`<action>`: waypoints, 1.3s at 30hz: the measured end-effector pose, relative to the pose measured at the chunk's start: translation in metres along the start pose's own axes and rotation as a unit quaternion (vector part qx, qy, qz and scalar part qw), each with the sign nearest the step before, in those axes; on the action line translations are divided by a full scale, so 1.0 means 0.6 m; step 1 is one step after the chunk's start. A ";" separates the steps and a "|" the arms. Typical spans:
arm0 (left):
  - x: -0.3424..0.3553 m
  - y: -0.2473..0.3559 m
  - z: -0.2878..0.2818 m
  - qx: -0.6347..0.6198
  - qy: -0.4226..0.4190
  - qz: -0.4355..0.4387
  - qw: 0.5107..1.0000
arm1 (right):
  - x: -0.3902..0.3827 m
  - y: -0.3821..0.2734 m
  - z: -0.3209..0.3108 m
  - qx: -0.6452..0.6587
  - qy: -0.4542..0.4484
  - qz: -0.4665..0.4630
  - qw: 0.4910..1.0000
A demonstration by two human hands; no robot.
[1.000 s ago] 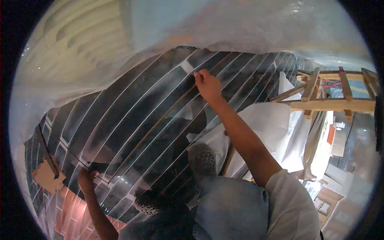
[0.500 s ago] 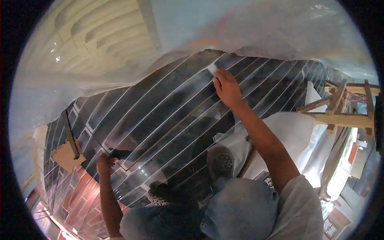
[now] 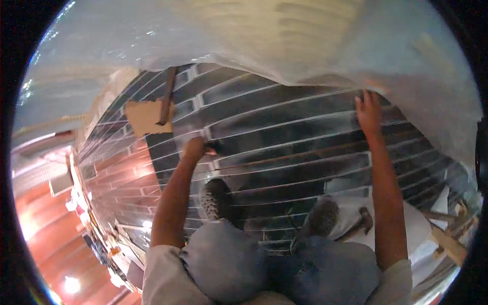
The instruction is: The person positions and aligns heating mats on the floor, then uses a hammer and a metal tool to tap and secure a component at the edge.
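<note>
Dark planks with pale seam lines spread out below me. My left hand is closed low over the planks, beside a short pale cross seam. A dark shape shows beside its fingers; what they hold, if anything, I cannot make out. Far to the right, my right hand reaches to the planks with fingers stretched apart, at the edge of a translucent plastic sheet. Nothing shows in it.
Left of my left hand, a dark strip lies over a cardboard piece. A hammer-like tool rests on white sheeting by my right foot. Wooden pieces stand at the far right. My shoes are on the planks.
The view has turned, so the planks now run more sideways. A small white piece was at my right fingertips before; now it is out of sight and the fingers are spread. My left hand stays low over the planks.
</note>
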State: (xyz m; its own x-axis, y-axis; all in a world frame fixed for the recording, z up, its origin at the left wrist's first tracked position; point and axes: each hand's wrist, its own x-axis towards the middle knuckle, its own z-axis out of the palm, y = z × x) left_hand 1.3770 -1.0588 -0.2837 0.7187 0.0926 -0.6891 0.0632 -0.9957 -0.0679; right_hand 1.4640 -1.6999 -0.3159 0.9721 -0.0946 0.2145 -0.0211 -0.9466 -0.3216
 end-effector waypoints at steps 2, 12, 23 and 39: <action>-0.020 0.031 -0.044 0.020 -0.012 0.010 1.000 | -0.008 0.017 -0.031 0.004 -0.063 0.029 0.998; 0.109 -0.196 -0.078 -0.138 0.313 0.033 0.939 | -0.600 0.061 -0.229 -0.002 0.060 0.341 0.938; 0.190 -0.312 -0.067 -0.027 0.411 0.035 0.911 | -0.585 -0.067 -0.269 -0.264 -0.231 0.395 0.849; 0.167 -0.316 -0.153 -0.299 0.292 0.141 0.897 | -0.680 -0.004 -0.339 -0.222 -0.214 0.276 0.910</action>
State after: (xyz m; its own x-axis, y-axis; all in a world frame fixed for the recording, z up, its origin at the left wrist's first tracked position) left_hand 1.5006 -0.8614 -0.2736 0.9939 -0.0075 -0.1103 0.0571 -0.8197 0.5700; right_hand 1.0201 -1.7217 -0.2152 0.7843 -0.5552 -0.2767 -0.5344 -0.8312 0.1531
